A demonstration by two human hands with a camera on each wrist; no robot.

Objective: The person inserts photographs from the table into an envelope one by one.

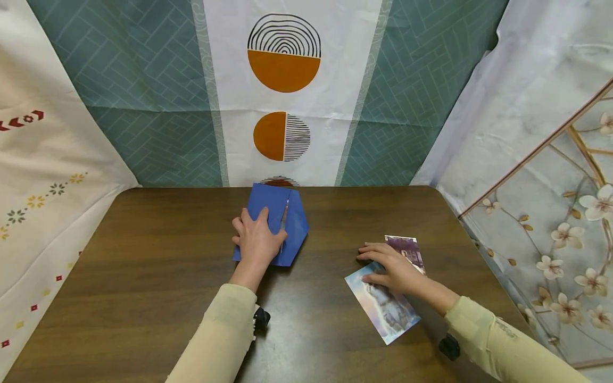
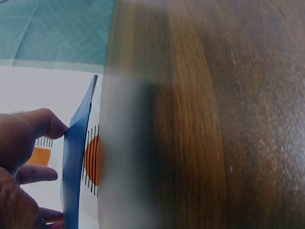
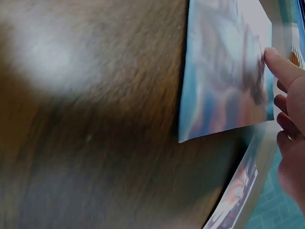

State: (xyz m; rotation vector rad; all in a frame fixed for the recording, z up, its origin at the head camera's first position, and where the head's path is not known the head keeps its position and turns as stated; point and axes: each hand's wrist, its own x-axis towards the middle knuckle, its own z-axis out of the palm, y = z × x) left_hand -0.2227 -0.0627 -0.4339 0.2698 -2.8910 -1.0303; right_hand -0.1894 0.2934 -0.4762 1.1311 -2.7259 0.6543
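A blue paper envelope (image 1: 266,200) is at the table's far middle, a narrow slit running along its flap side. My left hand (image 1: 258,236) spans its face and grips it, fingers at its left edge and thumb near the slit. Edge-on in the left wrist view, the envelope (image 2: 76,157) stands a little off the table. On the right, my right hand (image 1: 395,268) spreads over a pale blue picture card (image 1: 383,308), its thumb touching the card. A purple picture card (image 1: 407,250) lies behind, partly hidden by that hand. In the right wrist view, the thumb meets the blue card's (image 3: 224,95) edge.
The brown wooden table (image 1: 119,298) ends at a patterned green and white curtain (image 1: 158,122). Light cloths (image 1: 57,175) hang at both sides. Each wrist wears a small black device (image 1: 261,319).
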